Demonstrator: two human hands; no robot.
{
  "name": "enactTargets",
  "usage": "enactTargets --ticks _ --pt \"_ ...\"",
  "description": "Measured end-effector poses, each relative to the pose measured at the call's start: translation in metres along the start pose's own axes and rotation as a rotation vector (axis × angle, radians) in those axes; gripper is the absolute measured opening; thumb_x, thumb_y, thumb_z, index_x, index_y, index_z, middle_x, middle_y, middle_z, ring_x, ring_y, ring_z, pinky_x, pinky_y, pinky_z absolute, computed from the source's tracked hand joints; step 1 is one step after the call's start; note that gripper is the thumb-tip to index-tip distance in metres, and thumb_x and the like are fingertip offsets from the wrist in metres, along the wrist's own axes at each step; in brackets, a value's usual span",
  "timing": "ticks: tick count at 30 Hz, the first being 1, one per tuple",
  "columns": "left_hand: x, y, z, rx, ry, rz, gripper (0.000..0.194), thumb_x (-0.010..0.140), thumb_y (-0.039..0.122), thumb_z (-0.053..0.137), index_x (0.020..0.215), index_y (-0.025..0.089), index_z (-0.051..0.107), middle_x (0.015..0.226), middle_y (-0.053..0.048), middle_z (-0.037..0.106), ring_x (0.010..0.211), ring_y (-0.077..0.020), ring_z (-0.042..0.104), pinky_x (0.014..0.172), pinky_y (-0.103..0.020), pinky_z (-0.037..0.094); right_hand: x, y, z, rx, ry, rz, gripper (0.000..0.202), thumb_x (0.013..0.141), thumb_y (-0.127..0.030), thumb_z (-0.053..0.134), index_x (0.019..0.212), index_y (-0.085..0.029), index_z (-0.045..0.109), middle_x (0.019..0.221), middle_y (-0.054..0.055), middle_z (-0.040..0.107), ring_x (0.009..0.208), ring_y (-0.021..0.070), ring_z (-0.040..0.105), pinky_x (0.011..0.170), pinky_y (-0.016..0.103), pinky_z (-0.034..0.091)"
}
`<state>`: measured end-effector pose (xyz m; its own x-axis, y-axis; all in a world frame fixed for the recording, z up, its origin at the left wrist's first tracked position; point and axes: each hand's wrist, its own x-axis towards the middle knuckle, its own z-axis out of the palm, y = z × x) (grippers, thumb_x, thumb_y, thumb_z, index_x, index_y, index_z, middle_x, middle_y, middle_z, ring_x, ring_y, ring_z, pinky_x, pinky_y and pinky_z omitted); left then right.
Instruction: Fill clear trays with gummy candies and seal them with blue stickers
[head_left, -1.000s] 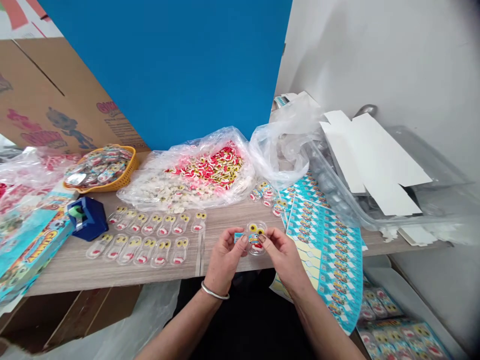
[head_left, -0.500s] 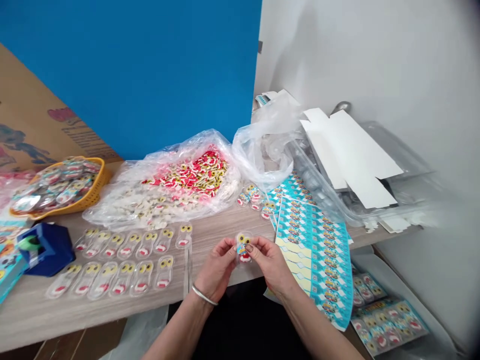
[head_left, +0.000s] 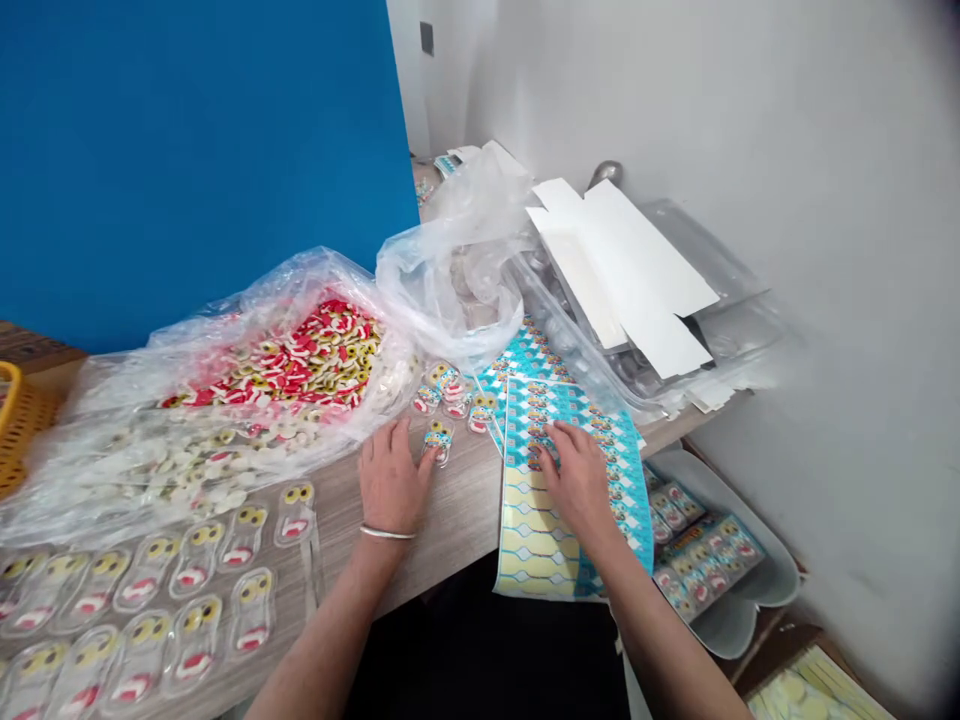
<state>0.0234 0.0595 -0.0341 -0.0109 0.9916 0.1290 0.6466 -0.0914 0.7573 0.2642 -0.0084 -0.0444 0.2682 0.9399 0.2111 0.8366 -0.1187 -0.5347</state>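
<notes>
My left hand (head_left: pixel 394 478) rests on the wooden table, its thumb at a small clear pack (head_left: pixel 438 440) with yellow eyes and a blue label; the fingers are apart. Several similar labelled packs (head_left: pixel 454 388) lie just beyond it. My right hand (head_left: pixel 576 476) is over a blue and yellow sticker sheet (head_left: pixel 536 510), its fingers loosely bent at the printed labels. Whether it pinches a label is too small to tell. To the left, two rows of clear packs (head_left: pixel 199 640) with yellow eyes and red mouths lie on the table.
A plastic bag (head_left: pixel 300 270) of red and yellow pieces lies at the left, near a yellow basket (head_left: pixel 13 425). White card (head_left: pixel 637 270) rests on clear trays at the right. More packs (head_left: pixel 712 565) sit below the table edge.
The view has turned right. The pack held between both hands is now on the table by my left hand, which has opened. My right hand has moved away onto the sticker sheet.
</notes>
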Motion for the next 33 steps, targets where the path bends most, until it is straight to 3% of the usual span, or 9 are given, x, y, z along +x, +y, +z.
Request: enactTargets --ticks 3,6,8,11,15,23,27,31,33 --pt "-0.024 0.021 0.018 -0.124 -0.143 0.009 0.037 0.079 0.032 0.069 0.114 0.020 0.065 0.113 -0.015 0.069 0.107 -0.0315 0.062 0.096 -0.042 0.042 -0.012 0.032 0.003 -0.058 0.030 0.020 0.034 0.089 -0.031 0.056 0.119 -0.017 0.065 0.132 0.017 0.057 0.123 0.0319 0.048 0.103 0.051 0.036" --pt "-0.047 0.039 0.049 -0.473 -0.465 -0.293 0.033 0.069 0.025 0.075 0.102 0.022 0.069 0.082 -0.007 0.073 0.073 -0.0234 0.067 0.073 -0.034 0.049 -0.020 0.037 0.008 -0.005 0.073 0.058 0.034 0.088 -0.033 0.057 0.118 -0.019 0.065 0.132 0.015 0.057 0.124 0.0304 0.048 0.104 0.050 0.036" --pt "-0.053 0.045 0.066 -0.643 -0.545 -0.460 0.030 0.064 0.024 0.077 0.092 0.021 0.067 0.072 -0.003 0.072 0.063 -0.0204 0.065 0.062 -0.030 0.048 -0.023 0.029 0.008 0.044 0.107 0.078 0.032 0.088 -0.034 0.057 0.116 -0.019 0.064 0.129 0.014 0.059 0.123 0.0301 0.048 0.104 0.051 0.035" --pt "-0.055 0.049 0.077 -0.733 -0.546 -0.522 0.025 0.062 0.027 0.078 0.079 0.019 0.062 0.062 0.000 0.068 0.054 -0.0164 0.062 0.055 -0.027 0.046 -0.025 0.010 0.002 0.162 0.086 0.023 0.025 0.090 -0.034 0.056 0.110 -0.021 0.065 0.118 0.010 0.064 0.118 0.0276 0.052 0.102 0.047 0.036" --pt "-0.056 0.050 0.072 -0.797 -0.528 -0.510 0.028 0.057 0.029 0.080 0.076 0.018 0.064 0.061 0.001 0.066 0.056 -0.0131 0.060 0.057 -0.024 0.044 -0.028 -0.010 -0.004 0.236 -0.071 -0.088 0.014 0.093 -0.030 0.055 0.098 -0.024 0.067 0.104 0.006 0.068 0.105 0.0233 0.057 0.095 0.039 0.039" --pt "-0.063 0.045 0.066 -0.794 -0.504 -0.437 0.023 0.063 0.027 0.076 0.082 0.018 0.068 0.066 0.002 0.065 0.060 -0.0115 0.058 0.060 -0.022 0.043 -0.030 -0.018 -0.005 0.293 -0.203 -0.137 0.015 0.094 -0.023 0.051 0.091 -0.021 0.066 0.096 0.005 0.069 0.096 0.0209 0.059 0.090 0.035 0.039" --pt "-0.063 0.044 0.066 -0.771 -0.535 -0.413 0.022 0.066 0.027 0.073 0.085 0.017 0.067 0.069 0.001 0.065 0.063 -0.0123 0.059 0.062 -0.023 0.045 -0.029 -0.019 -0.003 0.450 -0.195 -0.027 0.017 0.092 -0.025 0.050 0.083 -0.021 0.063 0.085 0.003 0.065 0.087 0.0195 0.058 0.081 0.032 0.041" --pt "-0.066 0.042 0.062 -0.704 -0.550 -0.419 0.026 0.070 0.022 0.067 0.095 0.016 0.065 0.071 0.000 0.064 0.063 -0.0152 0.061 0.062 -0.028 0.048 -0.025 -0.012 0.005 0.781 -0.150 0.229 0.019 0.088 -0.036 0.056 0.078 -0.021 0.063 0.071 0.000 0.060 0.068 0.0164 0.054 0.065 0.028 0.042" --pt "-0.069 0.043 0.056 -0.588 -0.471 -0.361 0.030 0.073 0.019 0.064 0.103 0.016 0.063 0.078 -0.003 0.066 0.070 -0.0187 0.063 0.069 -0.033 0.050 -0.022 -0.007 0.008 0.916 -0.120 0.345 0.021 0.085 -0.040 0.060 0.076 -0.021 0.062 0.067 -0.001 0.059 0.064 0.0153 0.053 0.063 0.028 0.041"
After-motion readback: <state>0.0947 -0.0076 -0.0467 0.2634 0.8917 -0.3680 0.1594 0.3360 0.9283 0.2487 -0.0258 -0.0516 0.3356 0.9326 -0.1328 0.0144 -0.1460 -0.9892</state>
